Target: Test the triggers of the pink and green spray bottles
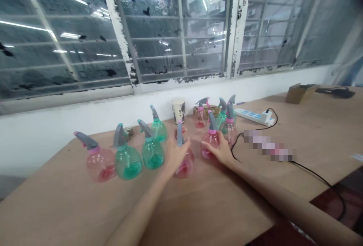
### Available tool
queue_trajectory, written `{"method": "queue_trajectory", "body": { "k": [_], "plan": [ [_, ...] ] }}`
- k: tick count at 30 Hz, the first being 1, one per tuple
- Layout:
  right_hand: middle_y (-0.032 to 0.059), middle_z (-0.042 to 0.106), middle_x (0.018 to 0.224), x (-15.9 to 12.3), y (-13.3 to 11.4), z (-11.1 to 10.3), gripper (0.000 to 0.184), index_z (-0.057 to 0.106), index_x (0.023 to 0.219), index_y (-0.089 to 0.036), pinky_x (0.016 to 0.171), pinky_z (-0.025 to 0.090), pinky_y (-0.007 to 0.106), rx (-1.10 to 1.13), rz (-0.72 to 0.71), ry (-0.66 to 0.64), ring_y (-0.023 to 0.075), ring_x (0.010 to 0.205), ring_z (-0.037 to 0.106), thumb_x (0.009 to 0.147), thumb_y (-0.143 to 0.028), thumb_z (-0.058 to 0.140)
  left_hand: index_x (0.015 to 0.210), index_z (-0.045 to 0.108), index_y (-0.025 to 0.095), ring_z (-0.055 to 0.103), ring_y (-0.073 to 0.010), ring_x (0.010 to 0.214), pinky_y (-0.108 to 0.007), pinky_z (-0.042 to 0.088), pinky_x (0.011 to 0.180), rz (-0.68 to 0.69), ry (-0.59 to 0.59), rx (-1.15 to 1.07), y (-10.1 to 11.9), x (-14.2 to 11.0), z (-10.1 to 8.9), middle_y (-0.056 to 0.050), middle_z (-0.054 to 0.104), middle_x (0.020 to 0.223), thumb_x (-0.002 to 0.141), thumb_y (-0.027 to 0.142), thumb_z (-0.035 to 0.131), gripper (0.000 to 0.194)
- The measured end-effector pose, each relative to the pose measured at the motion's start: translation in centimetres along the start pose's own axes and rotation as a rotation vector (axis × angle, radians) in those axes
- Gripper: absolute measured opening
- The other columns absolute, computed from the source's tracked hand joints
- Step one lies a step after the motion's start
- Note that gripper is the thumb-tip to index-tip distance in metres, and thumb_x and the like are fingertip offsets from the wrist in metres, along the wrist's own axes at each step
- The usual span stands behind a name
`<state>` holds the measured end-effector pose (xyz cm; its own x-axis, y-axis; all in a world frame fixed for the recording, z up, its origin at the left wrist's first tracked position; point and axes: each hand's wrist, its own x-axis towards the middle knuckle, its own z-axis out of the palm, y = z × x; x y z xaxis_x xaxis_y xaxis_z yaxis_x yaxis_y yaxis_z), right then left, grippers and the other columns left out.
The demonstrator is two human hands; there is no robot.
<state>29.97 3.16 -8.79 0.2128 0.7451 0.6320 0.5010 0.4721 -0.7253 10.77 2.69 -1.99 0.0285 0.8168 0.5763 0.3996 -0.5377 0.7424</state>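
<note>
My left hand [173, 150] is closed around the upper part of a pink spray bottle [185, 166] with a grey and pink trigger head. Its far fingers are partly hidden behind the bottle. A little to the right, my right hand [223, 150] grips the round body of another pink spray bottle [210, 138], thumb across the front. Left of my hands stand two green spray bottles [153, 154] [128, 162] and a pink spray bottle [100, 164]. Farther back is a green spray bottle [159, 129]. Beyond my right hand, a pink spray bottle [231, 130] overlaps green ones [220, 119].
A paper cup [178, 110] and a pink spray bottle [200, 118] stand near the wall, beside a cardboard box [217, 110]. Rightward lie a white power strip [252, 116], a black cable [312, 172] and a blurred-out object [268, 146]. An open carton [300, 93] sits far right.
</note>
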Motion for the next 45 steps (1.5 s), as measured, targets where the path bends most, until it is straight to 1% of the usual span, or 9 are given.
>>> {"method": "queue_trajectory", "body": {
  "k": [6,9,13,18,23,26,32,39,45],
  "plan": [
    [0.0093,0.062,0.107,0.1,0.3,0.6,0.058,0.049,0.113,-0.02,0.088,0.047,0.044,0.028,0.014,0.028,0.0266,0.097,0.06,0.07,-0.052,0.069,0.11,0.058,0.022,0.062,-0.0204,0.099,-0.035,0.046,0.09,0.021,-0.002,-0.032,-0.5,0.1,0.2,-0.004,0.066,0.107,0.076,0.02,0.061,0.034],
    [0.0092,0.062,0.106,0.1,0.3,0.4,0.058,0.049,0.113,-0.02,0.088,0.047,0.043,0.036,0.023,0.015,0.0264,0.097,0.061,0.069,-0.052,0.07,0.115,0.057,0.024,0.062,-0.019,0.097,-0.035,0.047,0.088,0.011,-0.003,-0.027,-0.6,0.2,0.2,-0.003,0.066,0.108,0.076,0.021,0.062,0.04],
    [0.009,0.063,0.107,0.2,0.2,0.1,0.06,0.049,0.114,-0.02,0.088,0.047,0.043,0.041,0.037,0.008,0.0263,0.096,0.061,0.068,-0.052,0.07,0.114,0.057,0.024,0.063,-0.0176,0.09,-0.032,0.048,0.083,0.024,-0.016,-0.004,-0.2,0.3,0.0,-0.004,0.067,0.105,0.077,0.031,0.065,0.038],
    [0.0099,0.064,0.107,0.2,0.1,0.0,0.059,0.049,0.113,-0.019,0.088,0.047,0.043,0.05,0.033,0.003,0.0267,0.097,0.061,0.069,-0.052,0.069,0.091,0.063,0.02,0.061,-0.0144,0.069,-0.027,0.048,0.07,0.033,-0.035,0.057,0.8,0.3,-0.7,0.0,0.067,0.079,0.079,0.04,0.062,0.023],
    [0.0099,0.063,0.107,0.3,-0.1,0.0,0.058,0.049,0.112,-0.019,0.089,0.046,0.044,0.047,0.041,0.003,0.0272,0.098,0.061,0.069,-0.052,0.07,0.081,0.063,0.02,0.057,-0.0133,0.061,-0.024,0.045,0.063,0.001,-0.018,0.113,1.3,0.2,-1.2,0.003,0.059,0.064,0.08,0.045,0.06,0.026],
    [0.0093,0.063,0.106,0.3,-0.1,-0.1,0.056,0.049,0.11,-0.019,0.088,0.046,0.042,0.054,0.045,-0.004,0.0264,0.097,0.061,0.069,-0.051,0.07,0.086,0.064,0.021,0.06,-0.0147,0.067,-0.025,0.047,0.067,-0.009,-0.013,0.103,1.1,0.2,-1.2,0.002,0.062,0.069,0.08,0.045,0.06,0.025],
    [0.0083,0.063,0.105,0.3,-0.2,-0.1,0.055,0.049,0.11,-0.019,0.088,0.046,0.042,0.05,0.052,-0.013,0.0258,0.096,0.061,0.069,-0.051,0.07,0.097,0.063,0.022,0.064,-0.018,0.089,-0.031,0.046,0.084,0.045,0.026,0.072,0.4,0.4,-0.9,-0.003,0.069,0.094,0.081,0.04,0.061,0.024],
    [0.0085,0.065,0.102,0.0,0.2,-0.3,0.056,0.05,0.11,-0.02,0.085,0.048,0.044,0.07,0.076,0.055,0.0262,0.092,0.062,0.068,-0.052,0.069,0.101,0.061,0.022,0.064,-0.0191,0.095,-0.033,0.046,0.088,0.045,0.015,0.035,0.0,0.4,-0.6,-0.005,0.068,0.1,0.081,0.038,0.062,0.025],
    [0.0094,0.065,0.105,0.0,0.1,-0.2,0.06,0.051,0.112,-0.02,0.087,0.048,0.045,0.025,0.064,0.009,0.0273,0.095,0.062,0.066,-0.053,0.071,0.106,0.06,0.022,0.064,-0.0196,0.095,-0.035,0.047,0.089,0.045,0.009,0.022,-0.2,0.3,-0.5,-0.006,0.068,0.103,0.082,0.038,0.061,0.028]
  ]
}}
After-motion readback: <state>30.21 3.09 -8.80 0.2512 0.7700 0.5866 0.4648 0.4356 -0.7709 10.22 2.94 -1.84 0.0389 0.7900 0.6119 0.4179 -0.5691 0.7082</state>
